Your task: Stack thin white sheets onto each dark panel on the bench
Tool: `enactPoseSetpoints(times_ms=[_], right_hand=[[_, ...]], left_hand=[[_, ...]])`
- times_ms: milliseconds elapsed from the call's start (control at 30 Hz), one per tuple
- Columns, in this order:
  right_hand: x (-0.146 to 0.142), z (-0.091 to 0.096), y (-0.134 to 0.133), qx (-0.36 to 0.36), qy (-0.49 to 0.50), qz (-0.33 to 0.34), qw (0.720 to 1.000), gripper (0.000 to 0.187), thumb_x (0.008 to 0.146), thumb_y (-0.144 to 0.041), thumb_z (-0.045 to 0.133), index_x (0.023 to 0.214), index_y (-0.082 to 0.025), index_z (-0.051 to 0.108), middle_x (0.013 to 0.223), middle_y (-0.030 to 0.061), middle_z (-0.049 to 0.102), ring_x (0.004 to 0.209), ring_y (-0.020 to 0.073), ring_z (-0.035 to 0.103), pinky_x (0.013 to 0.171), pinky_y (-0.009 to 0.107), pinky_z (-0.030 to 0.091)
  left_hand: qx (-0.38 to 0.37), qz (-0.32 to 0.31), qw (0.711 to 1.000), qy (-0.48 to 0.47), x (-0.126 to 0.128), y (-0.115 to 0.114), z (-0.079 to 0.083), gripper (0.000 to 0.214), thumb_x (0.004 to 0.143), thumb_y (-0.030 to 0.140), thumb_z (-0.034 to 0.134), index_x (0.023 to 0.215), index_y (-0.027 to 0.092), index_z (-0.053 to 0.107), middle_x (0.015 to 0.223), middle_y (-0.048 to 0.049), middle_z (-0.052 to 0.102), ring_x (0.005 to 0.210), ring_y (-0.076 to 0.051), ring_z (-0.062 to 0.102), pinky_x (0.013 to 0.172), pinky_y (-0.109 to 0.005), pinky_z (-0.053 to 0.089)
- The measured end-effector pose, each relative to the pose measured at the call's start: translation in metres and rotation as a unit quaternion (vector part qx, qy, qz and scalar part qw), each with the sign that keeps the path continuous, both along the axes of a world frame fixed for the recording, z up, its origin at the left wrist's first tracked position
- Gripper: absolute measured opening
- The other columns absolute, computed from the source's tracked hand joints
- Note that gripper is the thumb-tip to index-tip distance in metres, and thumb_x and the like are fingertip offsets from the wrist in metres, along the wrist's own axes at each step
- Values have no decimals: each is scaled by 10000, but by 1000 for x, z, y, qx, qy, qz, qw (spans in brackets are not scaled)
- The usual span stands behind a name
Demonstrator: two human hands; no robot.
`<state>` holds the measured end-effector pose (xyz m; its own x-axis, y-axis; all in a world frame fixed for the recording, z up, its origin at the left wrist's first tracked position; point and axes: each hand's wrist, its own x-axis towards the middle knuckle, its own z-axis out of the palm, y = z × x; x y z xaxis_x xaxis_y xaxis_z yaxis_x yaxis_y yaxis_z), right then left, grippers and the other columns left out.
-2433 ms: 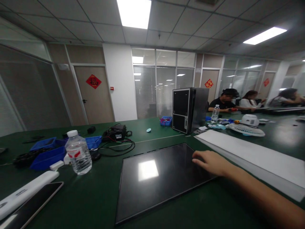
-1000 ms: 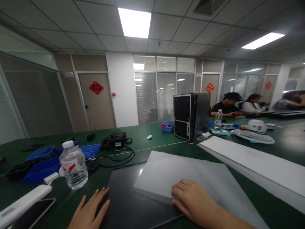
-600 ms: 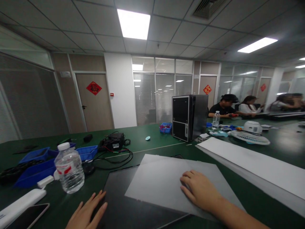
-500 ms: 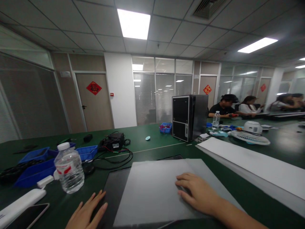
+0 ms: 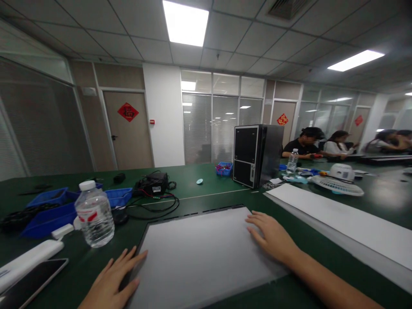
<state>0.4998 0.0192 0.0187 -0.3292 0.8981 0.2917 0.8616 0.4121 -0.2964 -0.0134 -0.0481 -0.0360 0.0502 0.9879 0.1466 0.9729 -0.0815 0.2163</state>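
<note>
A flat black panel [image 5: 206, 210] lies on the green table in front of me, almost wholly covered by a grey-white sheet [image 5: 196, 253]. My right hand [image 5: 273, 236] rests flat on the sheet's right edge with its fingers stretched out. At the sheet's lower left corner my left hand [image 5: 111, 283] lies flat, fingers spread, touching the corner of the sheet. Neither hand holds anything.
A water bottle [image 5: 94, 214] stands left of the panel, with blue bins [image 5: 48, 210], a black box with cables [image 5: 152, 184] and a phone [image 5: 28, 285] around it. A computer tower [image 5: 255, 155] and long white sheets [image 5: 337, 219] are at right. People sit at the far right.
The grey-white sheet, brought over the bare black panel, has swung from askew to square on it. My left hand came in at the lower left; my right hand slid to the sheet's right edge.
</note>
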Motion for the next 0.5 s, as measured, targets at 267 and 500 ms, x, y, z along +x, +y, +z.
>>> enactPoseSetpoints(times_ms=[267,500], right_hand=[[73,-8,19,-102,9,25,994,620,967,-651,481,1439,-269,606,1582,75,483,1490,310,384,1233,518,290],[92,-22,36,-33,-77,-43,996,672,988,-627,432,1535,-241,486,1587,87,476,1488,282,389,1230,462,295]], left_hand=[[12,22,1000,3,11,-2,12,555,941,430,367,1398,240,619,1558,-94,474,1478,-305,400,1227,-577,290],[48,15,998,-37,9,0,7,525,901,484,469,1340,282,672,1499,-57,554,1433,-322,480,1208,-594,321]])
